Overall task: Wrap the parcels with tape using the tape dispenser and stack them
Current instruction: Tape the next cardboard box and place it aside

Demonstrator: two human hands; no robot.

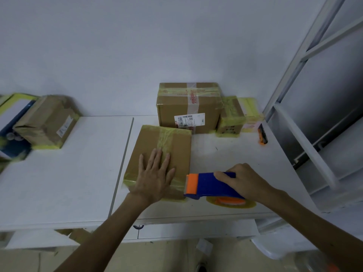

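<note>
My left hand (pixel 155 173) lies flat on top of the flat parcel (pixel 151 140), fingers straight and spread, palm pressing on the near end. The flat parcel sits on the tabletop (pixel 68 183) right in front of me, a strip of yellowish tape running down its top and more tape across the near edge.

My right hand (pixel 243 179) grips the blue tape dispenser (pixel 208 185), fingers curled over its body. The dispenser's orange front end sits right at the near right corner of the flat parcel, and the tape roll (pixel 231 202) shows underneath, by the tabletop's front edge.

Behind, against the wall, stands the big parcel (pixel 188 107), taped, with a white shipping label on its front face. Just beside it on the right is the small parcel (pixel 230 118), wrapped in yellow tape.

Far left, well apart from my hands, the tilted parcel (pixel 47 122) leans beside something blue and yellow, too blurred to make out.

An orange-and-black tool (pixel 262 134) lies near the tabletop's right edge, next to the white metal frame (pixel 314 55).
</note>
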